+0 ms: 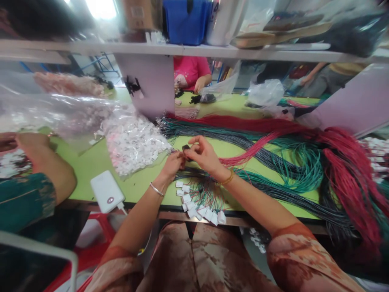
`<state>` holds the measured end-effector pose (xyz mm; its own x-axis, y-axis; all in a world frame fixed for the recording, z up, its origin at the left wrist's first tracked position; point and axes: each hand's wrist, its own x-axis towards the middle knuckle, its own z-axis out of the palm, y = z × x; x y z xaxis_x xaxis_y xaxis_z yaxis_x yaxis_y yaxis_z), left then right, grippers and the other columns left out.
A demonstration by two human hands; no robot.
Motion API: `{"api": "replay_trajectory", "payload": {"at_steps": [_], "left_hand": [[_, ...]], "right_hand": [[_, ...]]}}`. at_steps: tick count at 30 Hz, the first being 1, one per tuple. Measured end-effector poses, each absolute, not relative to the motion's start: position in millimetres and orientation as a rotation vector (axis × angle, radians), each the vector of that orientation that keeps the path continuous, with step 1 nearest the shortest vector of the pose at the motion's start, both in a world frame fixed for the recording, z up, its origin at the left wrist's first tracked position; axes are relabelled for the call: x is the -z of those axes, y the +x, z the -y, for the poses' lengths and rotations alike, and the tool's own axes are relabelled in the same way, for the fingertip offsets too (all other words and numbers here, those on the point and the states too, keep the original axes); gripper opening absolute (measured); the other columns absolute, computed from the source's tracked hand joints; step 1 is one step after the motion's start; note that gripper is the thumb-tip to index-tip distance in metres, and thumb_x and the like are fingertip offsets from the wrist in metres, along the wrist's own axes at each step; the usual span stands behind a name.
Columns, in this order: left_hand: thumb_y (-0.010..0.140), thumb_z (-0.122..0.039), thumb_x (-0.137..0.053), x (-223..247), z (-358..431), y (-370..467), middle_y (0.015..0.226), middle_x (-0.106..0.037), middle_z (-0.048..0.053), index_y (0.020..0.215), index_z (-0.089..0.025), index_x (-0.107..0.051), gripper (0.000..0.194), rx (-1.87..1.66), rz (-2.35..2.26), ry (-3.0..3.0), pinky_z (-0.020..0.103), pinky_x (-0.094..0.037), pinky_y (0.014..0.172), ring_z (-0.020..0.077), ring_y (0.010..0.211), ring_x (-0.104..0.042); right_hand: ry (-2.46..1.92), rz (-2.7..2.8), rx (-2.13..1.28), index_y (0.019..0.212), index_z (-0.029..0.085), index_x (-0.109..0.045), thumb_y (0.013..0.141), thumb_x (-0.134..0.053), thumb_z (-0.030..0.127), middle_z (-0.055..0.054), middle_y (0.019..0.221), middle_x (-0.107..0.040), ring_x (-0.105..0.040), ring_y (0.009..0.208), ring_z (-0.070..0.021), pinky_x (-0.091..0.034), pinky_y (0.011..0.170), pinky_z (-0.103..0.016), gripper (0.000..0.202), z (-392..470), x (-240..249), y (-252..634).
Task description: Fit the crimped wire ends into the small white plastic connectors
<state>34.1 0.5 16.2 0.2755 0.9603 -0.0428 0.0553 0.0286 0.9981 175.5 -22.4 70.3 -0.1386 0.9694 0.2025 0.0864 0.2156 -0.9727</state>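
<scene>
My left hand (174,165) is closed in a pinch at the middle of the green table, at the ends of some thin wires. Touching its fingertips, my right hand (204,156) pinches a small black piece (186,150) between thumb and index finger. What the left fingers hold is too small to make out. Just below both hands lie white connectors (192,209) on thin wires, fanned near the table edge. Red wires (240,159) and dark wires (273,188) run off to the right. A clear bag of white connectors (133,142) lies left of my hands.
A white power bank (107,191) with a cable lies at the front left. At the far left is another person's arm (48,162). A shelf (182,50) crosses above, holding a blue bin (186,22). Behind it sits a person in pink (194,71).
</scene>
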Motion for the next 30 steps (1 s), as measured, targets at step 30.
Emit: {"api": "replay_trajectory", "payload": {"at_steps": [30], "left_hand": [[0.089, -0.023, -0.047, -30, 15, 31, 0.073, -0.055, 0.004, 0.079, -0.018, -0.055, 0.014, -1.208, -1.073, 2.553, 0.03, -0.036, 0.067, 0.017, 0.071, -0.049]], "right_hand": [[-1.533, 2.067, -0.964, 0.07, 0.013, -0.061, 0.081, -0.046, 0.065, 0.0, 0.067, -0.056, -0.043, 0.063, -0.0112, -0.031, 0.058, -0.024, 0.055, -17, -45, 216]]}}
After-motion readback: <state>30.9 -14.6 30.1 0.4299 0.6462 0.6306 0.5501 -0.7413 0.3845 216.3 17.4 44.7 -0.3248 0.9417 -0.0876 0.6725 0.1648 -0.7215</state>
